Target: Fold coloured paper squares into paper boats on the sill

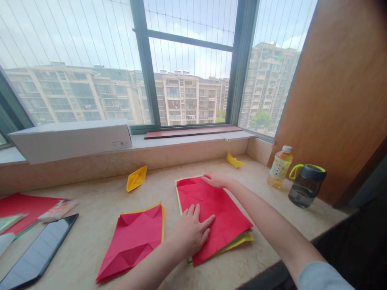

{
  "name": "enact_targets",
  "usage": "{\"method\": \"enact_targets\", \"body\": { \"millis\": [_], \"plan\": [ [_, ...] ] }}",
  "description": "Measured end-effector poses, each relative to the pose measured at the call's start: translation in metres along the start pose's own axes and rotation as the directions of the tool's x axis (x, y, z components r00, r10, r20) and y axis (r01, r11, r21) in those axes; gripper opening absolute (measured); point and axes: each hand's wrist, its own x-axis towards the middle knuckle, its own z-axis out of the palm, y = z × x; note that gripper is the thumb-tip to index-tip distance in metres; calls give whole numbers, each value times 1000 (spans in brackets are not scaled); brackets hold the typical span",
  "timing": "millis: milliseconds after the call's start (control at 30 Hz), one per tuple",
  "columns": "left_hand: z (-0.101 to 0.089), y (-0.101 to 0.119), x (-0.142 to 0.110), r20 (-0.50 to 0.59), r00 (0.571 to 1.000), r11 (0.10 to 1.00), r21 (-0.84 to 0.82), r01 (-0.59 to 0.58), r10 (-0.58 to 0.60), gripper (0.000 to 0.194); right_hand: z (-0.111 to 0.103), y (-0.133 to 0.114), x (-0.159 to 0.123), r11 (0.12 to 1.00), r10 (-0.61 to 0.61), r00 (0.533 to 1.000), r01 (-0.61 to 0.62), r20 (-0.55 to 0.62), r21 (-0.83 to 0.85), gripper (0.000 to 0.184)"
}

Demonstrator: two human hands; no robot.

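Note:
A creased red sheet of paper (223,217) lies on top of a stack with yellow and green edges showing beneath it. My left hand (193,229) rests on the near left part of this sheet, its fingers spread. At the far edge, my right hand (216,180) lies over the paper with its fingertips near the top border; whether it pinches the edge is hard to see. Left of the stack sits a second pile, a folded red paper (136,237) with a yellow edge under it. Two yellow folded paper boats (136,179) stand farther back, one left and one right.
A drink bottle (279,167) and a dark water bottle (307,186) stand at the right. On the left lie a tablet-like dark device (39,251), red paper (27,211) and a small packet (58,210). A white box (72,139) occupies the windowsill.

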Motion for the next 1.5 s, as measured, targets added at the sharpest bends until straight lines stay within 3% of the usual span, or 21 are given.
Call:
{"method": "enact_targets", "body": {
  "millis": [67, 167, 300, 400, 567, 700, 833, 867, 933, 1033, 1133, 1233, 1300, 1400, 1500],
  "plan": [
    [0, 0, -1, 2, 1000, 1000, -1, 5, -5, 48, -20, 27, 7, 994, 87, 990, -93, -110, -55, 48],
    [0, 1, -3, -5, 1000, 1000, -8, 12, -12, 48, -38, 72, 8, 944, 274, 926, -310, -259, -109, 46],
    [2, 1, -5, -5, 1000, 999, -28, 25, -26, 49, -34, 113, 3, 859, 445, 834, -500, -326, -109, 41],
    [1, 2, -4, -4, 1000, 999, -41, 28, -28, 49, -24, 120, 1, 832, 488, 807, -545, -333, -100, 37],
    [-10, 10, 2, 8, 997, 993, -89, 75, -75, 50, -23, 106, -7, 843, 461, 793, -532, -399, -82, 36],
    [-26, -1, 1, -186, 981, 986, -164, 25, -56, 57, -43, 72, -10, 893, 366, 791, -446, -491, -54, 32],
    [-36, -44, -15, -296, 927, 904, -417, 91, -230, 56, -54, -6, -21, 981, 111, 818, -181, -565, -70, 27],
    [-37, -58, -21, -299, 908, 848, -520, 102, -292, 57, -51, -31, -27, 999, -29, 792, -2, -610, -50, 26],
    [-40, -84, -34, -248, 855, 648, -751, 128, -456, 61, -40, -87, -42, 966, -214, 724, 257, -655, -31, 26],
    [-44, -113, -58, -162, 767, 353, -931, 89, -620, 58, -12, -163, -65, 902, -355, 702, 430, -617, -30, 24],
    [-43, -131, -82, -145, 691, 120, -989, -84, -709, 45, 15, -215, -82, 863, -394, 706, 504, -588, 26, 25],
    [-32, -140, -98, -167, 641, 41, -978, -206, -749, 37, 34, -238, -91, 836, -420, 724, 543, -548, 76, 31],
    [-20, -143, -102, -182, 656, 37, -973, -229, -733, 38, 43, -239, -93, 836, -415, 747, 539, -519, 108, 33],
    [-6, -143, -100, -214, 696, 117, -976, -185, -685, 38, 55, -228, -92, 839, -343, 801, 496, -490, 224, 33],
    [0, -139, -96, -258, 700, 245, -962, -120, -666, 43, 66, -215, -88, 817, -294, 851, 461, -435, 348, 35]
  ]
}}
